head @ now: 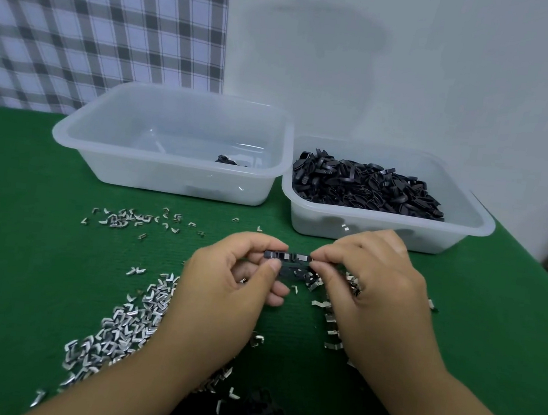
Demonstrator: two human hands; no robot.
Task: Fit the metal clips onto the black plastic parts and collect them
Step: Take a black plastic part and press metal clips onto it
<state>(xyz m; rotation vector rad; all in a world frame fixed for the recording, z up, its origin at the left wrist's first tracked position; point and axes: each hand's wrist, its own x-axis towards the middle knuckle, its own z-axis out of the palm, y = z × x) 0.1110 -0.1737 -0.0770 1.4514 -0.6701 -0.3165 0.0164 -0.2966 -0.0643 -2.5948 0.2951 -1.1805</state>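
Black plastic part (pixel 287 256) pinched at each end by left hand (pixel 227 280) and right hand (pixel 369 285) fingers

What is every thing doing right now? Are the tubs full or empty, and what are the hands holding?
Left hand, pinching one end of the black plastic part.
Right hand, pinching its other end.
Black plastic part, held level above the green table.
Left tub, almost empty, a few dark pieces inside.
Right tub, heaped with black plastic parts.
Metal clips, loose, scattered over the green table.
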